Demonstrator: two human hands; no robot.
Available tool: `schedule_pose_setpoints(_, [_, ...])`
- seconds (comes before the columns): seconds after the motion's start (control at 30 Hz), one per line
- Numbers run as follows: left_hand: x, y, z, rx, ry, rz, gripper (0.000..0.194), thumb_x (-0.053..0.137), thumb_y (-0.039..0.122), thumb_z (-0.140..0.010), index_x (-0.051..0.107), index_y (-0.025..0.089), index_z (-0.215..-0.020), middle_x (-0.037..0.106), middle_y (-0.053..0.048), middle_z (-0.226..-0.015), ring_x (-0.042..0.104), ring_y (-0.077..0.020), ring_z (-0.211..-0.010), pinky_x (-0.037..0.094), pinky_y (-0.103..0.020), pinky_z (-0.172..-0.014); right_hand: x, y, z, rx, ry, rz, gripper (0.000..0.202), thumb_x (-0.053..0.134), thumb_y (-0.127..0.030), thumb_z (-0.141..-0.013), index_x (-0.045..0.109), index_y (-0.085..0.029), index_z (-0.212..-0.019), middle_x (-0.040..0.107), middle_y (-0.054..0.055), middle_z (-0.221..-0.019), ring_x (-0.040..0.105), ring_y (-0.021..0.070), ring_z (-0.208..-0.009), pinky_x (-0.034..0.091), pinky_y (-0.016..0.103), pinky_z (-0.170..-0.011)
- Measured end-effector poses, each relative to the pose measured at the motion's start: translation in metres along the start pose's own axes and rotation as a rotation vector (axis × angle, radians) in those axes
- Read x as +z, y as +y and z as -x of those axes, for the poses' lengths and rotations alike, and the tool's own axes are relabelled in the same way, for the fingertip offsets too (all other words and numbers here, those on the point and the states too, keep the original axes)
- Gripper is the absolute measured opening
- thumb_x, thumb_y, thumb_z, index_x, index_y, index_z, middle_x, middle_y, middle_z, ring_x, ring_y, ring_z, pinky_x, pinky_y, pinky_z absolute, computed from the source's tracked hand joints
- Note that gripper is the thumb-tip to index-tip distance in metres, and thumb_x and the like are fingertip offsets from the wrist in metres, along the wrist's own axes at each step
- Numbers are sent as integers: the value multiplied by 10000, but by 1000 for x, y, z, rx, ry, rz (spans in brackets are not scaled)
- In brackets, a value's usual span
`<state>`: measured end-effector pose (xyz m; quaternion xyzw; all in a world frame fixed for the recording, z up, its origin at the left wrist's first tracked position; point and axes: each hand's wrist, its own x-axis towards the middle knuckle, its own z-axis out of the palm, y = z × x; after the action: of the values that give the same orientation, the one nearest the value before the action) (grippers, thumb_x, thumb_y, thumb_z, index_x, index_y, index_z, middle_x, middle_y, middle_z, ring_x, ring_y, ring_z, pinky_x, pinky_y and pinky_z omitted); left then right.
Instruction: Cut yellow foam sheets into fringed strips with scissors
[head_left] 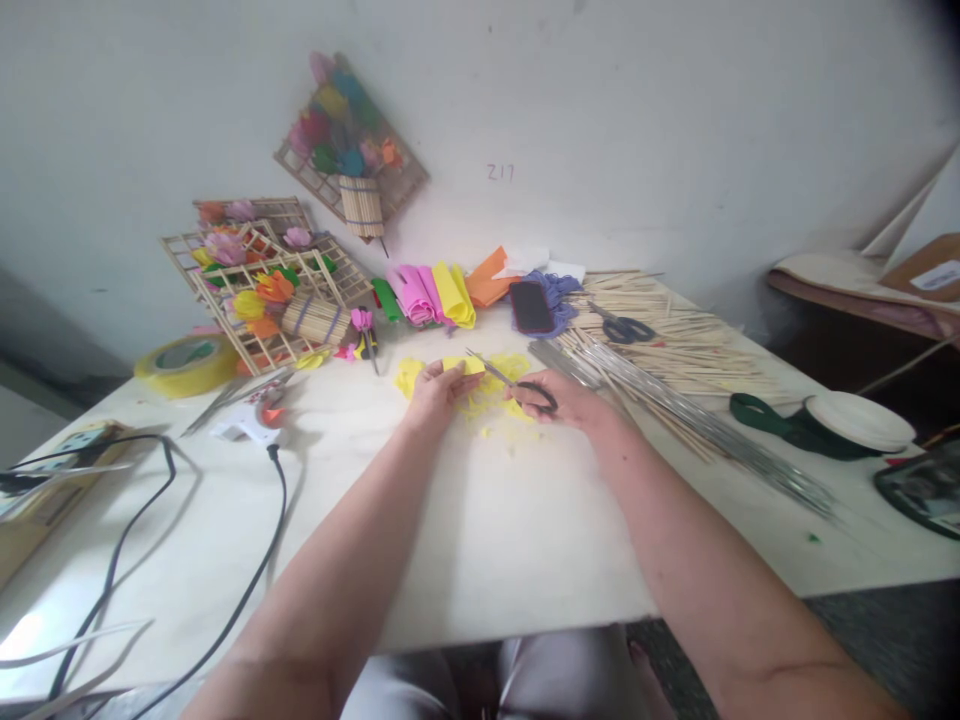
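Note:
My left hand (pixel 437 392) pinches a small piece of yellow paper (pixel 463 366) above the white table. My right hand (pixel 559 397) is closed on a pair of scissors (pixel 501 376) with dark handles. The blades point left and stand slightly apart, close to the paper's right end; whether they touch it I cannot tell. Beneath and around both hands lie yellow paper scraps (pixel 495 408). Rolled yellow paper (pixel 453 296) and pink paper (pixel 414 296) rest just beyond the hands.
Left are a glue gun (pixel 255 425) with a black cord, a tape roll (pixel 187 365) and stick lattices with paper flowers (pixel 262 285). Right are wooden sticks (pixel 675 345), metal wires (pixel 720 445), second scissors (pixel 626 328) and green ribbon (pixel 810 435). A phone (pixel 531 307) lies behind.

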<state>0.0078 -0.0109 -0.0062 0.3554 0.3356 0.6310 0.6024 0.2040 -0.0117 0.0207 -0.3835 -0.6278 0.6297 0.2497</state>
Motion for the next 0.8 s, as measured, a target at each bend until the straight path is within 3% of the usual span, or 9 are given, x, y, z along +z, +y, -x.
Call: schedule_pose_setpoints(0.8, [2,1,-1,-23,53,-18,181,647,200,-658,544,128,-788,658,-59,-677,659,-203,-712,534,-315,-681,2,12,-7,-54,18,59,183,627,-286,-658,526,-135,-637,459,-59,-429,355,37,-323,275,162,-290])
